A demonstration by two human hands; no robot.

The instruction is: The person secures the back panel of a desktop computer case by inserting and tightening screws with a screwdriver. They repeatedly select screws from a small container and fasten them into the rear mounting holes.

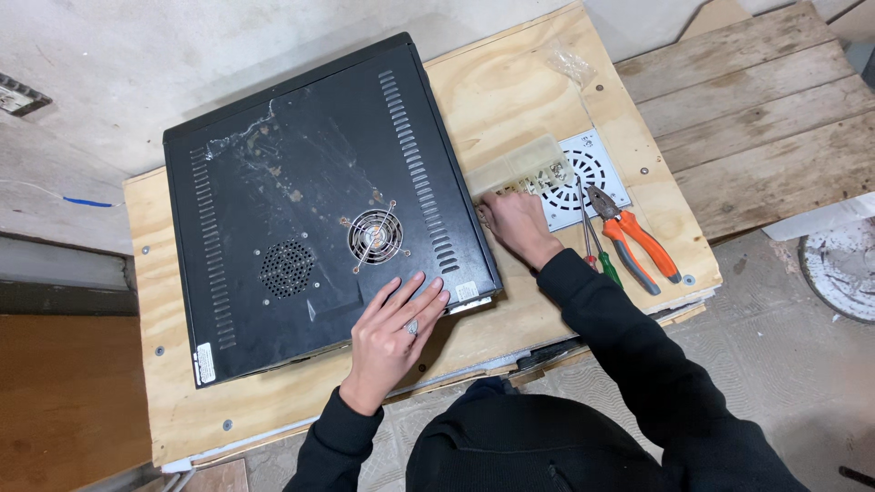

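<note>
A black metal computer case (301, 182) lies flat on a plywood table top (519, 91), its vented side panel with a small round fan grille facing up. My left hand (394, 333) rests flat on the case's near right corner, fingers spread, a ring on one finger. My right hand (515, 223) is at the case's right edge, fingers curled against the side. I cannot tell whether the right hand holds anything. A clear plastic compartment box (519, 166) sits just beyond the right hand.
Orange-handled pliers (633, 237) and a green-and-red-handled screwdriver (597, 246) lie right of my right hand. A white perforated fan plate (597, 178) and a clear plastic bag (570, 64) lie behind them. A wooden pallet (756, 109) stands at right, a round white bucket lid (843, 269) on the floor.
</note>
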